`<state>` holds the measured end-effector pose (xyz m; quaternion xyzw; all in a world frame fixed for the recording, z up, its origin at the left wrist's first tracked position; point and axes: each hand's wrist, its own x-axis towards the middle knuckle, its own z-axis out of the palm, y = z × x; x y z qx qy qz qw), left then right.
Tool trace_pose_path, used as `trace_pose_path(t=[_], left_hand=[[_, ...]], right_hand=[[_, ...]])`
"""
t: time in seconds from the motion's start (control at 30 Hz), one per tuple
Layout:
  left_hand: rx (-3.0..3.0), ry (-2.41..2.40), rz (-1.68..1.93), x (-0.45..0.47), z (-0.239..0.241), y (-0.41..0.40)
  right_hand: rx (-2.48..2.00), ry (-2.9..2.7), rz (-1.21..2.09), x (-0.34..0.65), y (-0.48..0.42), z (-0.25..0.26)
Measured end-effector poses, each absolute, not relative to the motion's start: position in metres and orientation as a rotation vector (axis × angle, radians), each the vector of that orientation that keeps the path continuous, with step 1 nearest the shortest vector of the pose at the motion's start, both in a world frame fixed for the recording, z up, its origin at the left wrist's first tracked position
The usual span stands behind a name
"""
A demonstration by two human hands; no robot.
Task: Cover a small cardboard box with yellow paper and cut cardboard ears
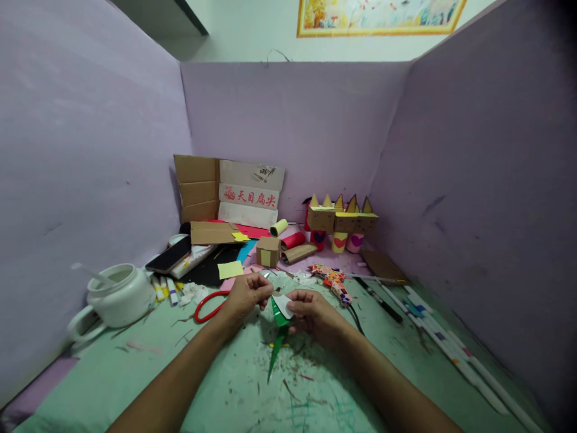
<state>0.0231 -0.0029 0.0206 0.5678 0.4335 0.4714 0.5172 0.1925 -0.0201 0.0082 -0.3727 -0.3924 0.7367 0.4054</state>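
Observation:
My right hand (318,314) pinches a small white paper piece (283,305) between thumb and fingers. A shiny green strip (278,346) hangs from beneath it, folded at the top and narrowing to a point near the table. My left hand (249,296) is closed in a pinch at the upper left corner of this green and white piece; what exactly its fingertips grip is too small to make out. Beside my left wrist lie scissors with red handles (202,308), partly hidden by the hand. Beyond the right hand rests a flower-patterned glue gun (331,278) with a black cord.
A white mug (119,297) stands at left near a phone (169,255). Behind my hands are a small cardboard cube (267,252), paper rolls (293,241) and cardboard figures (345,221). Long white sticks (455,355) and a black pen (381,300) lie at right. Purple walls enclose the table.

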Motion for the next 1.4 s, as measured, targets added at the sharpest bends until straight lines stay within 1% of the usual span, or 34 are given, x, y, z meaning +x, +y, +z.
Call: trace_pose_path(t=[0.23,0.33,0.63,0.87,1.03,1.27,1.4], left_hand=[[1.354,1.153,1.233,0.025,0.009,0.004],[1.405,1.190,1.190,0.030,0.011,-0.001],[1.530,1.260,1.077,0.046,0.011,-0.007],[1.533,1.148,0.929,0.039,0.013,-0.004],[1.429,1.045,0.857,0.031,0.017,-0.006],[1.293,0.931,0.899,0.032,0.017,-0.005],[1.183,0.770,0.922,0.042,0.018,-0.011]], right_hand=[[-1.085,-0.829,1.688,0.192,-0.014,0.002],[-1.128,-0.783,1.634,0.192,-0.014,0.003],[-1.096,-0.825,1.625,0.183,-0.023,0.003],[-1.075,-0.829,1.633,0.180,-0.023,-0.002],[-1.092,-0.780,1.665,0.186,-0.019,0.000],[-1.060,-0.719,1.744,0.193,-0.015,0.003],[-1.005,-0.818,1.831,0.192,-0.019,0.008]])
